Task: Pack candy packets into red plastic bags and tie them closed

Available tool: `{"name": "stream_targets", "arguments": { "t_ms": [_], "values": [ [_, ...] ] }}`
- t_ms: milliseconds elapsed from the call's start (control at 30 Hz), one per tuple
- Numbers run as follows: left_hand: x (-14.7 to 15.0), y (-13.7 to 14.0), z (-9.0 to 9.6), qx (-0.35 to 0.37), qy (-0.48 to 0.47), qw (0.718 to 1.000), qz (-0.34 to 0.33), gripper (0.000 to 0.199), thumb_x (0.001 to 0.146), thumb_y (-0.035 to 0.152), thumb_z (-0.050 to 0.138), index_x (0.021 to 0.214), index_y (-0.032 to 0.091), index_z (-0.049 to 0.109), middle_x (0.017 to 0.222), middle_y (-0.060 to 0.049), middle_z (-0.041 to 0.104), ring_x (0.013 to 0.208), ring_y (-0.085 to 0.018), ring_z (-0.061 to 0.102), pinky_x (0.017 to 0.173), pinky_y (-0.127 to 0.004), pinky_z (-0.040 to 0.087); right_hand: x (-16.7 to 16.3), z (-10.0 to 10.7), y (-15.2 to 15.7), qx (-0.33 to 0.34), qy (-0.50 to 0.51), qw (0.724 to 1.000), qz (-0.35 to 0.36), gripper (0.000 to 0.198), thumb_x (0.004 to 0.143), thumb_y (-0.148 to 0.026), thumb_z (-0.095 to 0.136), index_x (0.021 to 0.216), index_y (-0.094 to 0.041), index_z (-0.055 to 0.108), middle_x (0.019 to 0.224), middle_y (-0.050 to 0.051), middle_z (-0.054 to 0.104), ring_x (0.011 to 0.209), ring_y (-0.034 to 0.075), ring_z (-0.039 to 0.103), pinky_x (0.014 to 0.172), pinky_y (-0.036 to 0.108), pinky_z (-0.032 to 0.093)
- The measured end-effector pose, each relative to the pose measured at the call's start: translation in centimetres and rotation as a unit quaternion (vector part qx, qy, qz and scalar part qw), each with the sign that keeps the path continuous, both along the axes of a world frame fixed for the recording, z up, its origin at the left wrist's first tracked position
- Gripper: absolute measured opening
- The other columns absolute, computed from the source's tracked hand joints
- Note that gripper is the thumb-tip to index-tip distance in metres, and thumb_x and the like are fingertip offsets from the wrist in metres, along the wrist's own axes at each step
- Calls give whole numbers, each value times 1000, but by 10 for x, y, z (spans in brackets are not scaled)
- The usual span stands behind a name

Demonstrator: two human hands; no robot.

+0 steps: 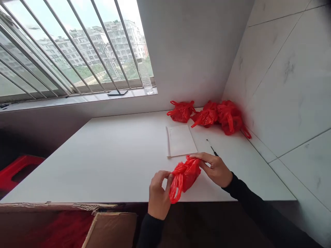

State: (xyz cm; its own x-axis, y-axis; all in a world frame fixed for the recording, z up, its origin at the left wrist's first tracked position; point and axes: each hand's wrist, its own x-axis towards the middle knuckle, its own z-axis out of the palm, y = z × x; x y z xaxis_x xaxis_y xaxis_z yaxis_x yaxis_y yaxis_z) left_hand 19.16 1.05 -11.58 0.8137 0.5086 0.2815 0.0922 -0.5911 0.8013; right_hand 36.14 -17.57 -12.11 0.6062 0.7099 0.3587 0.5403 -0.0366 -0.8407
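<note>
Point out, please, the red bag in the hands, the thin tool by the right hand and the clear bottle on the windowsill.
Red bag (190,175): head view, middle of its body.
Thin tool (212,148): head view, along its shaft.
Clear bottle (145,78): head view, middle of its side.

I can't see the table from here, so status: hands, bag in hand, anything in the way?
Left hand and right hand both on red bag. Bag bunched, handle loop hanging near left hand. Flat white rectangle beyond, not blocking.

Daylight comes from the window (82,51) at upper left, where the sky (60,15) washes out nearly white. The tabletop (103,151) is softly bright; the frame's bottom is dim, the red contents (62,225) of the carton (111,227) blurred.
</note>
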Motion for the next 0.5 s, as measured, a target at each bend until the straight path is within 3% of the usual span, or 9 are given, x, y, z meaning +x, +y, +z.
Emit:
{"name": "stream_targets", "arguments": {
  "t_ms": [100, 167, 233, 300, 400, 500],
  "values": [
    [-12, 7, -10, -18, -3, 997, 71, 23, 99, 39, 51, 88, 23, 65, 88, -5, 72, 81, -23, 68, 75, -37, 54, 3, -4, -20, -19, 18, 997, -71, 28, 99, -25, 47, 117, -28, 68, 121, 3, 71, 110, 21, 66, 95, 38, 53],
    [-14, 4, -12, -23, -16, 997, 77, 22, 100, 38, 49, 109, 25, 64, 110, -7, 71, 96, -23, 68, 83, -38, 56, 0, -1, -27, -40, 1, 997, -67, 31, 94, -21, 48, 120, -27, 65, 125, 4, 68, 117, 23, 63, 101, 41, 50],
    [-10, -6, -9, -1, -27, 998, 53, 35, 99, 35, 50, 133, 28, 54, 135, -9, 60, 120, -24, 60, 99, -42, 52, -6, 5, -28, -57, -31, 997, -32, 42, 88, -19, 51, 129, -27, 60, 132, 5, 64, 126, 25, 56, 109, 46, 45],
    [-3, -17, -6, 78, -18, 997, 3, 46, 97, 32, 54, 142, 31, 48, 144, -9, 51, 133, -27, 49, 108, -47, 45, -13, 12, -23, -67, -54, 996, 3, 51, 85, -19, 54, 136, -27, 54, 135, 7, 61, 128, 27, 54, 109, 48, 43],
    [5, -26, -4, 194, 5, 979, -64, 45, 93, 27, 60, 137, 30, 55, 138, -10, 55, 129, -30, 49, 106, -50, 45, -21, 15, -14, -96, -69, 992, 35, 52, 86, -26, 61, 138, -28, 53, 132, 7, 63, 122, 28, 56, 106, 49, 45],
    [4, -27, -7, 221, 8, 970, -103, 52, 86, 25, 69, 136, 28, 55, 140, -10, 55, 129, -31, 48, 107, -51, 43, -27, 6, -9, -152, -111, 982, 24, 55, 83, -35, 73, 135, -30, 55, 125, 8, 64, 114, 30, 58, 102, 53, 45]
  ]
}}
